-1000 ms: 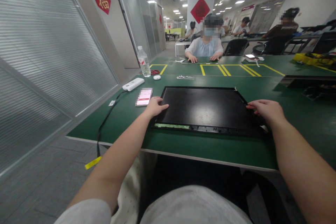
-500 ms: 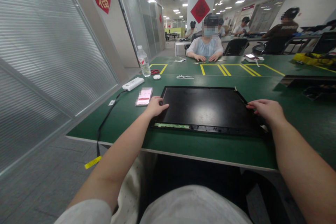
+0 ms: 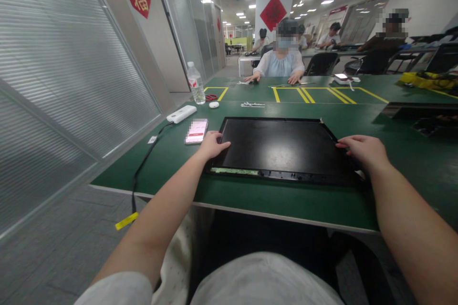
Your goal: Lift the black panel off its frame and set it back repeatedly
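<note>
A black display panel (image 3: 279, 145) in a thin dark frame lies flat on the green table in front of me. Along its near edge runs a narrow green circuit board (image 3: 234, 171). My left hand (image 3: 213, 145) grips the panel's left edge, thumb on top and the other fingers over the outer side. At the right edge, my right hand (image 3: 365, 148) pinches the frame between thumb and fingers. Some of the right fingertips are hidden behind the hand and the rim.
Left of the panel are a phone (image 3: 196, 131), a white power strip (image 3: 182, 114) with a black cord, a water bottle (image 3: 195, 83), red-handled scissors (image 3: 211, 97) and a small white case (image 3: 213, 105). Across the green table (image 3: 171, 167) sits a co-worker (image 3: 281, 64). Dark panels (image 3: 422, 110) lie at right.
Both my hands and the panel stay in place. The co-worker opposite has spread their hands apart, one reaching toward a white scrap at the left.
</note>
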`<state>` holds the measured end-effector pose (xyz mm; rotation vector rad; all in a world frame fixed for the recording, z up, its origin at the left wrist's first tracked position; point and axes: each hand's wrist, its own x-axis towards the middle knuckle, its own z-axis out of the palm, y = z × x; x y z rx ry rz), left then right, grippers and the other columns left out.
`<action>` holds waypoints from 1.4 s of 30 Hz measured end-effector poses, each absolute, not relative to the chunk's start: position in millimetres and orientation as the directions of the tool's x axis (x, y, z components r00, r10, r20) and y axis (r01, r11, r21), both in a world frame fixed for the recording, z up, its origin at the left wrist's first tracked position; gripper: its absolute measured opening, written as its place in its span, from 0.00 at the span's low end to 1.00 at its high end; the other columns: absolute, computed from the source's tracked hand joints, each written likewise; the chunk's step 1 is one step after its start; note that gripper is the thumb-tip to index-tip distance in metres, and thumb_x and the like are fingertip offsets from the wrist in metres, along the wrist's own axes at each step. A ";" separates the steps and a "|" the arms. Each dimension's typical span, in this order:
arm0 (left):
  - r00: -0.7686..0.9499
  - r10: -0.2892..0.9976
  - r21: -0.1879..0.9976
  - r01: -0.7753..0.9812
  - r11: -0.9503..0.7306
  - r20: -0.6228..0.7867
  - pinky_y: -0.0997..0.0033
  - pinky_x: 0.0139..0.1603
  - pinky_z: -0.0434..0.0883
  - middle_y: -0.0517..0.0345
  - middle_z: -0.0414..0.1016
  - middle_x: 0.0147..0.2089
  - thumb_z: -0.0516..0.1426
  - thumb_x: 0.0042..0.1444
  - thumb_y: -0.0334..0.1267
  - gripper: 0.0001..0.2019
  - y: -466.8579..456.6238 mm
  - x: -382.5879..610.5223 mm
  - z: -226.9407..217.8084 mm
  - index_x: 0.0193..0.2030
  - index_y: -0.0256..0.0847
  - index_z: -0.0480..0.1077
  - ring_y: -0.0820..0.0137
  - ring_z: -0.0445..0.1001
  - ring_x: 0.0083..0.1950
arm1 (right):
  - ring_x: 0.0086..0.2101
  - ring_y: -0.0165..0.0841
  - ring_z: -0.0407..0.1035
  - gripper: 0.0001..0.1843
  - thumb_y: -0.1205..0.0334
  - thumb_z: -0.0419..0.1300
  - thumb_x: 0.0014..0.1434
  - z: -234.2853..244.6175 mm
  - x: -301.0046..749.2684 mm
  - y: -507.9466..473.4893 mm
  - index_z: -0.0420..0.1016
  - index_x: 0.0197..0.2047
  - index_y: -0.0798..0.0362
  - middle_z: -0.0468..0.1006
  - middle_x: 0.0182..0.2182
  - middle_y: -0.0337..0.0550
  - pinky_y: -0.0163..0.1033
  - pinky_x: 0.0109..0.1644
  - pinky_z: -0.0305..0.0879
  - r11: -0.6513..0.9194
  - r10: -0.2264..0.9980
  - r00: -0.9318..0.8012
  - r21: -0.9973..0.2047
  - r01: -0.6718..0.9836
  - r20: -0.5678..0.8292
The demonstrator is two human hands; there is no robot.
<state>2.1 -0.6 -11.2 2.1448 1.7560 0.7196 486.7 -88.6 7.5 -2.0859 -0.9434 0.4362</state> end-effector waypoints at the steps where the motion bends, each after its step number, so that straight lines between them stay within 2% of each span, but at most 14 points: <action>1: 0.137 0.970 0.510 0.831 -0.223 0.201 0.54 0.73 0.65 0.39 0.76 0.65 0.69 0.57 0.47 0.20 -0.7 2.2 -11.2 0.51 0.37 0.82 0.48 0.71 0.70 | 0.27 0.33 0.69 0.12 0.55 0.65 0.49 7.9 486.3 -88.6 0.85 0.34 0.51 0.87 0.37 0.47 0.43 0.41 0.68 -0.414 0.746 0.666 -0.776 0.475 0.009; 8: 0.124 0.970 0.531 0.819 -0.219 0.209 0.56 0.73 0.66 0.40 0.76 0.63 0.70 0.56 0.47 0.20 0.3 2.9 -12.2 0.50 0.38 0.81 0.48 0.72 0.69 | 0.27 0.33 0.69 0.12 0.54 0.65 0.49 7.5 486.1 -88.9 0.84 0.33 0.50 0.87 0.37 0.47 0.43 0.39 0.69 -0.403 0.750 0.661 -0.781 0.478 0.017; 15: 0.129 0.970 0.545 0.808 -0.223 0.207 0.51 0.68 0.71 0.39 0.76 0.64 0.70 0.56 0.42 0.32 -0.1 3.0 -13.6 0.67 0.38 0.72 0.49 0.75 0.65 | 0.26 0.33 0.69 0.12 0.55 0.65 0.49 8.4 484.8 -89.0 0.85 0.34 0.51 0.87 0.36 0.48 0.42 0.38 0.70 -0.397 0.747 0.664 -0.779 0.486 0.033; 21: 0.137 0.969 0.534 0.814 -0.229 0.206 0.49 0.67 0.72 0.37 0.76 0.63 0.69 0.57 0.43 0.30 -0.6 3.3 -12.9 0.66 0.36 0.73 0.48 0.77 0.63 | 0.26 0.33 0.69 0.12 0.55 0.64 0.50 8.7 484.4 -88.7 0.85 0.34 0.50 0.88 0.36 0.47 0.43 0.39 0.69 -0.397 0.752 0.659 -0.778 0.487 0.029; 29: 0.113 0.969 0.479 0.853 -0.208 0.220 0.52 0.66 0.72 0.38 0.78 0.62 0.66 0.59 0.43 0.27 2.1 -4.6 -9.8 0.64 0.37 0.75 0.47 0.77 0.63 | 0.27 0.33 0.71 0.14 0.54 0.62 0.49 7.8 485.8 -90.1 0.85 0.36 0.50 0.87 0.38 0.46 0.42 0.37 0.69 -0.373 0.750 0.659 -0.785 0.494 0.058; 32: 0.111 0.972 0.434 0.880 -0.194 0.208 0.52 0.66 0.71 0.39 0.81 0.58 0.66 0.60 0.43 0.22 5.5 -9.4 -8.4 0.59 0.37 0.78 0.45 0.77 0.64 | 0.27 0.34 0.72 0.14 0.54 0.62 0.49 7.3 489.7 -90.5 0.85 0.35 0.49 0.87 0.38 0.46 0.43 0.37 0.69 -0.378 0.729 0.679 -0.776 0.505 0.087; 35: 0.138 0.975 0.386 0.901 -0.197 0.177 0.50 0.65 0.73 0.40 0.82 0.54 0.65 0.64 0.43 0.14 7.6 -11.9 -7.8 0.52 0.38 0.80 0.45 0.77 0.62 | 0.29 0.37 0.73 0.14 0.52 0.63 0.48 5.7 495.3 -89.4 0.86 0.34 0.49 0.85 0.33 0.46 0.44 0.37 0.69 -0.402 0.703 0.703 -0.754 0.520 0.110; 38: 0.165 0.975 0.352 0.913 -0.207 0.146 0.47 0.61 0.76 0.44 0.79 0.60 0.63 0.70 0.44 0.14 7.7 -11.6 -7.5 0.56 0.39 0.78 0.53 0.79 0.60 | 0.29 0.39 0.73 0.11 0.53 0.64 0.46 2.4 499.7 -86.0 0.85 0.31 0.47 0.83 0.28 0.44 0.44 0.36 0.67 -0.433 0.705 0.702 -0.723 0.539 0.101; 42: 0.182 0.975 0.345 0.913 -0.216 0.129 0.49 0.57 0.79 0.46 0.76 0.65 0.62 0.71 0.44 0.17 5.9 -9.7 -6.3 0.63 0.43 0.74 0.57 0.79 0.58 | 0.31 0.39 0.72 0.09 0.56 0.64 0.44 0.0 499.9 -82.0 0.84 0.29 0.46 0.84 0.30 0.43 0.45 0.39 0.66 -0.443 0.736 0.671 -0.686 0.577 0.090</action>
